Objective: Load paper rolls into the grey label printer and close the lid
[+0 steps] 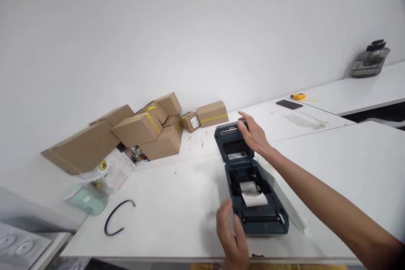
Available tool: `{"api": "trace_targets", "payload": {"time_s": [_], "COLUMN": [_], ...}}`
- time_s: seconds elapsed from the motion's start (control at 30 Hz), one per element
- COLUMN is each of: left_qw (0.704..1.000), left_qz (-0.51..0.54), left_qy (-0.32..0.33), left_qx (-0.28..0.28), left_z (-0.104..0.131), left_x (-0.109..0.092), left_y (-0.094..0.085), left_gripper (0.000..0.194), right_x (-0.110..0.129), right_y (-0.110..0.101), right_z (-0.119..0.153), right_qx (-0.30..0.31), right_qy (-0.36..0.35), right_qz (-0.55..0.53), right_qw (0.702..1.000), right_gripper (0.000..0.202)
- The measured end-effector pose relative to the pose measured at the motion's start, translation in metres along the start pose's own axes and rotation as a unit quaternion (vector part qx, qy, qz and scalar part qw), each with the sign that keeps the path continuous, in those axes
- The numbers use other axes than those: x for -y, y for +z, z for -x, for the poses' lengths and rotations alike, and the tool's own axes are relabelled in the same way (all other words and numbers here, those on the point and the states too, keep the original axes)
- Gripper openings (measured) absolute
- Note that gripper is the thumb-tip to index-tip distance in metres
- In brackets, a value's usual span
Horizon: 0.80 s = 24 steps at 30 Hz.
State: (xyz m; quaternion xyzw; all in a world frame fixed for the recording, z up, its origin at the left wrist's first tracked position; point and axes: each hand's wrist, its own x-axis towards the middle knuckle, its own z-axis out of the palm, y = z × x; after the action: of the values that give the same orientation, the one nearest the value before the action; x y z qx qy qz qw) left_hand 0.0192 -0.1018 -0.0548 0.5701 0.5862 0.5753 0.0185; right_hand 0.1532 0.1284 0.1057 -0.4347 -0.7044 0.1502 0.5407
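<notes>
A dark blue-grey label printer (232, 185) lies on the white table with its lid (225, 135) swung back. Inside its base sits a paper roll whose loose white end (255, 199) curls up. My right hand (255, 135) holds the lid at its far right corner, thumb on the inner side and the other fingers partly behind. At the near left corner of the base is my left hand (232, 236), thumb and fingers apart, slightly blurred, with nothing in it. A strip of white backing paper (292, 209) lies along the printer's right side, partly behind my right forearm.
Cardboard boxes (139, 128) are piled at the back left. A black curved cable (109, 219) and a mint-green tub (90, 200) are at the left. Further back right are a dark phone (289, 104), a yellow tape measure (298, 96) and a clear jug (368, 63).
</notes>
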Motion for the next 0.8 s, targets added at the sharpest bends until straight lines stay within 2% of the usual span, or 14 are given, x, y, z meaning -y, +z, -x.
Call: {"api": "trace_targets", "payload": {"time_s": [0.07, 0.13, 0.23, 0.33, 0.47, 0.53, 0.63, 0.7, 0.8], "left_qw": [0.995, 0.983, 0.957, 0.947, 0.945, 0.946, 0.948, 0.949, 0.949], "left_qz": [-0.006, -0.008, -0.022, -0.024, -0.029, -0.031, -0.034, -0.038, -0.052], "left_qy": [-0.089, -0.155, -0.224, -0.244, -0.245, -0.242, -0.238, -0.235, -0.231], "left_qx": [0.037, 0.100, 0.181, 0.208, 0.212, 0.211, 0.209, 0.208, 0.206], "left_z": [-0.041, -0.078, -0.110, -0.115, -0.109, -0.109, -0.110, -0.110, -0.110], "left_x": [-0.002, -0.003, -0.001, 0.003, 0.007, 0.007, 0.006, 0.007, 0.008], "left_y": [0.003, 0.013, 0.034, 0.049, 0.053, 0.052, 0.051, 0.052, 0.053], "left_gripper": [0.029, 0.035, 0.054, 0.061, 0.060, 0.060, 0.057, 0.057, 0.056], "right_x": [-0.008, -0.015, -0.020, -0.019, -0.015, -0.012, -0.011, -0.014, -0.024], "right_y": [0.008, 0.012, 0.011, 0.003, -0.008, -0.013, -0.018, -0.018, -0.007], "right_z": [-0.015, -0.023, -0.024, -0.020, -0.013, -0.002, 0.029, 0.055, 0.088], "right_qx": [0.006, 0.016, 0.038, 0.062, 0.074, 0.039, -0.002, 0.054, 0.232], "right_qy": [0.020, 0.038, 0.043, 0.029, 0.004, -0.026, -0.096, -0.136, -0.184], "right_qz": [0.002, 0.005, 0.011, 0.015, 0.019, 0.035, 0.087, 0.119, 0.159], "right_qw": [1.000, 0.999, 0.998, 0.998, 0.997, 0.998, 0.992, 0.982, 0.942], "right_gripper": [0.060, 0.064, 0.067, 0.065, 0.065, 0.064, 0.046, 0.042, 0.028]}}
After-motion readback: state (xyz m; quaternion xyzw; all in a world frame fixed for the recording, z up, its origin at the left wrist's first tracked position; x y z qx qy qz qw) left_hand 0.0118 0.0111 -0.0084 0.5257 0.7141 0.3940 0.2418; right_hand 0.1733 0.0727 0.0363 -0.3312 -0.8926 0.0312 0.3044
